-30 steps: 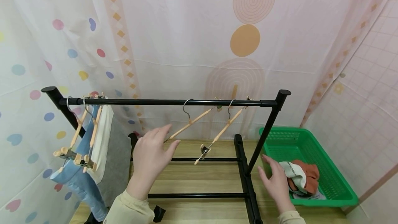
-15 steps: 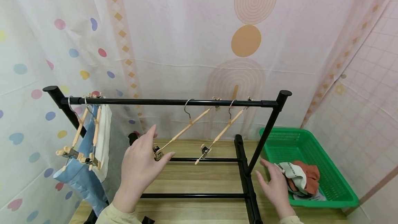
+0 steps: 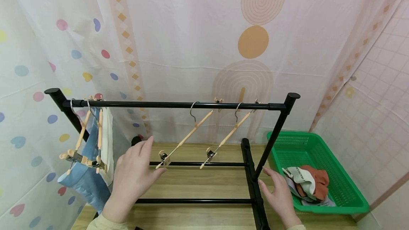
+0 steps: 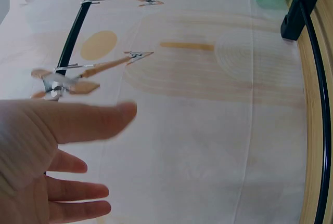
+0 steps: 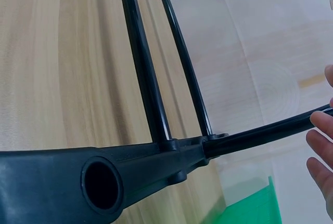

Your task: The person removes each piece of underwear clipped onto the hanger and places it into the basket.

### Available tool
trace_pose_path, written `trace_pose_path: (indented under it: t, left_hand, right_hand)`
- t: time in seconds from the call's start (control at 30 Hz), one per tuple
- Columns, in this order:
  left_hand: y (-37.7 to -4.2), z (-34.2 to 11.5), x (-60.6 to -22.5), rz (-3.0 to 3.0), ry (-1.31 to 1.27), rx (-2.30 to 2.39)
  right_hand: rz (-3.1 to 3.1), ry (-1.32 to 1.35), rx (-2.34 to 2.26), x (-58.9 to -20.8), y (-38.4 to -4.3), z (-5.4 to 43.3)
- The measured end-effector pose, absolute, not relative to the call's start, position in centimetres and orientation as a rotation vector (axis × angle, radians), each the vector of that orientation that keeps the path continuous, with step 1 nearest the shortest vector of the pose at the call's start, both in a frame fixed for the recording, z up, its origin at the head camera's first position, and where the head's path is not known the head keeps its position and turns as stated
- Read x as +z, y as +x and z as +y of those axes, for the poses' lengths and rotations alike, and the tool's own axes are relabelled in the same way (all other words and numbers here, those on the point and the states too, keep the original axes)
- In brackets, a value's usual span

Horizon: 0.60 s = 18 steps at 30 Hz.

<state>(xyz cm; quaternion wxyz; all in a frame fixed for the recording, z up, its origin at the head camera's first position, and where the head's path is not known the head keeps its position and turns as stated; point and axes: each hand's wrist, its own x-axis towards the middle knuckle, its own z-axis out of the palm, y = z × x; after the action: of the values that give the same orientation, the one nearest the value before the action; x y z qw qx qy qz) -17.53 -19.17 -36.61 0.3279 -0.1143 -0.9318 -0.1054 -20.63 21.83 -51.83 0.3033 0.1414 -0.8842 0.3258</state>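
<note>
My left hand (image 3: 132, 176) is held up with fingers and thumb apart, just left of a wooden clip hanger (image 3: 195, 129) on the black rail. Its thumb tip overlaps that hanger's near end in the head view. In the left wrist view the fingers (image 4: 78, 190) are extended and nothing is between them. A second bare clip hanger (image 3: 234, 129) hangs to the right. My right hand (image 3: 277, 196) is beside the rack's right post, with its fingers loosely spread and holding nothing. Fingertips (image 5: 321, 125) show next to the black post in the right wrist view.
Blue trousers (image 3: 86, 182), white and grey garments hang on clip hangers at the left end of the black rack (image 3: 153, 104). A green basket (image 3: 348, 184) at right holds crumpled clothes (image 3: 314, 182), rust, white and grey. A patterned curtain (image 3: 179, 45) hangs behind.
My left hand has moved left and slightly down, away from the nearer bare hanger, whose near end now shows. That hanger has swung slightly. The right hand has shifted a little left and down.
</note>
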Motion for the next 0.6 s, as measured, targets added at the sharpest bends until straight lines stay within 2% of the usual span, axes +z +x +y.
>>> trace_pose_path:
  t: [0.3,0.6]
  left_hand:
    - [-17.5,-20.4,-35.9,-2.339,-0.339,-0.197]
    - [-17.2,-21.4,-33.2,-2.285,-0.318,-0.130]
  right_hand:
    - [-2.391,0.359,0.888,-51.9,-20.0,21.1]
    - [-2.467,0.322,0.913,-52.6,-20.0,20.7]
